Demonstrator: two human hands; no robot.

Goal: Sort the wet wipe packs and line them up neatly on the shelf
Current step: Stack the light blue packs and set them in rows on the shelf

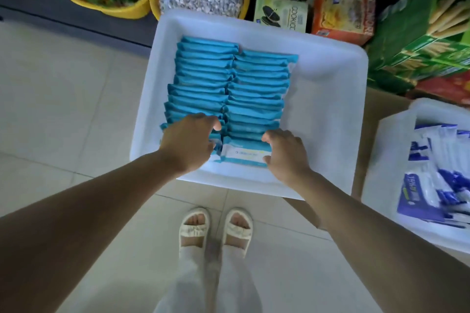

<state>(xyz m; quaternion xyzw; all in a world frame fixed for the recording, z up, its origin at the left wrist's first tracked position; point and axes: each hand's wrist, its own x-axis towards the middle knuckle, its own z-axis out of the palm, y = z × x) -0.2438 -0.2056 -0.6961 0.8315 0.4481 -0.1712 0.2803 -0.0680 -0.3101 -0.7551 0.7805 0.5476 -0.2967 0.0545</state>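
A white plastic bin (328, 99) holds two rows of teal wet wipe packs (229, 84) standing on edge, running from near to far. My left hand (189, 142) lies over the near end of the left row, fingers curled down onto the packs. My right hand (286, 151) is at the near end of the right row, its thumb and fingers curled round the right edge of the front teal pack (243, 155), whose white label faces up. The bin's right third holds no packs.
A second white bin (391, 160) at the right holds blue-and-white packs (432, 180). Behind the teal bin stand yellow tubs (122, 10), a cookie box (281, 14), an orange box (342, 18) and green cartons (419, 33). Pale floor tiles and my sandalled feet lie below.
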